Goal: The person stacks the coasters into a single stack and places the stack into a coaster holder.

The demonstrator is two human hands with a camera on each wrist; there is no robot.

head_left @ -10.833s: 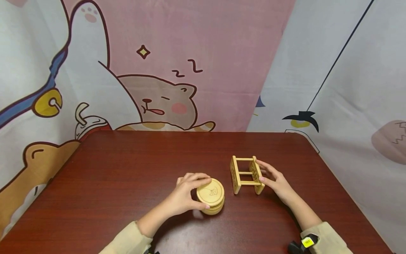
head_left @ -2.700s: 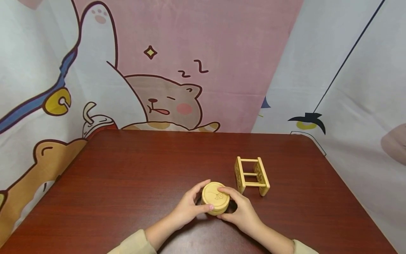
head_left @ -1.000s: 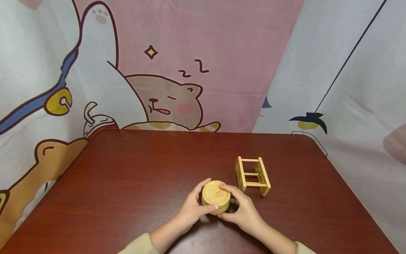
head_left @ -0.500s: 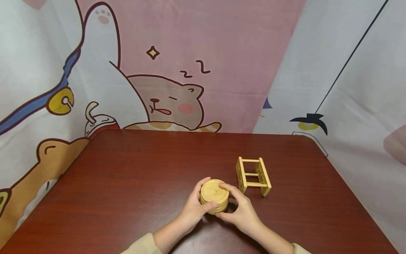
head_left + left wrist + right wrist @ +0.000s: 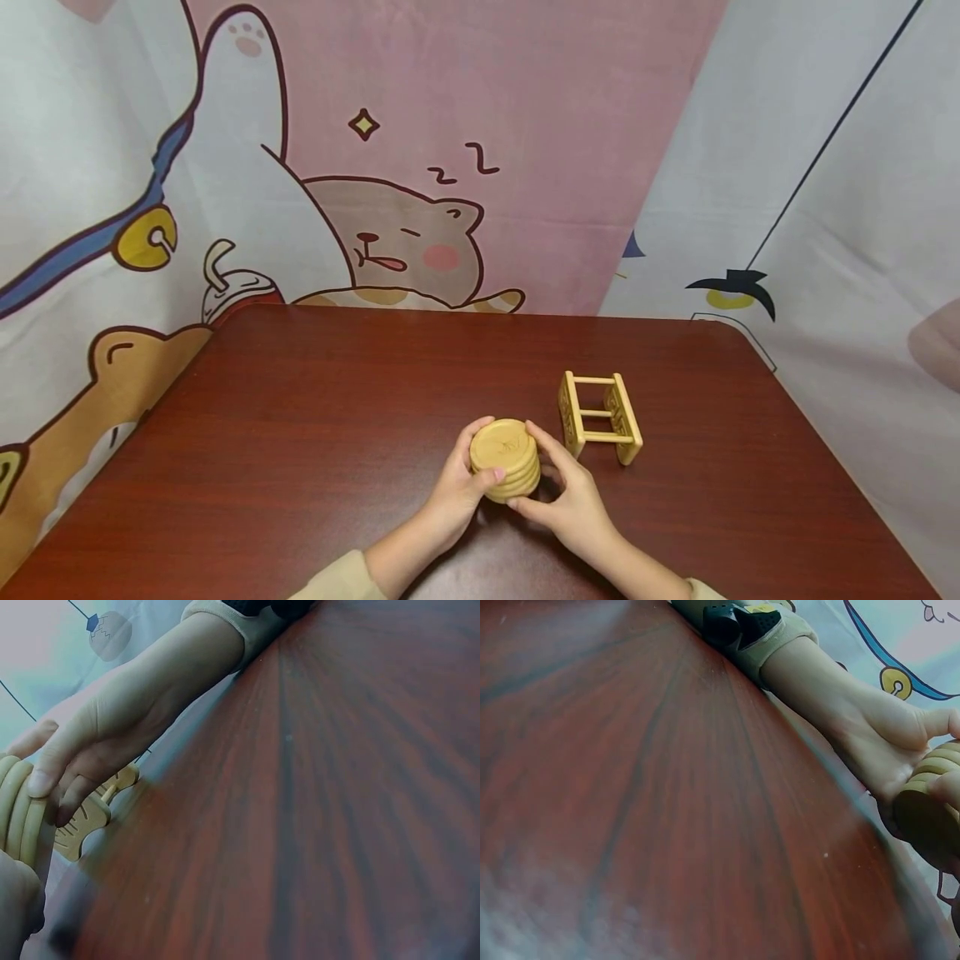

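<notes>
A stack of several round, light wooden coasters (image 5: 504, 446) is held between both hands near the middle of the table, its top one bearing a faint engraved line drawing. My left hand (image 5: 450, 496) grips the left side, thumb across the front edge. From the right, my right hand (image 5: 577, 504) pinches the stack with a finger at the upper rim and the thumb low. In the right wrist view the dark underside of the coaster stack (image 5: 19, 814) shows, so it is tilted and off the table. Behind the right hand stands a wooden coaster rack (image 5: 570, 417) with carved side panels and crossbars.
The reddish-brown wooden table (image 5: 337, 392) has rounded far corners. A cartoon-printed cloth (image 5: 540, 125) hangs behind it and along both sides. The coaster rack is close beyond the right hand's fingers.
Earlier the right hand touched the rack; it then joined the left on the coasters. Lately the stack has tilted, showing more of its side, and the right finger has slid from its top to the rim.
</notes>
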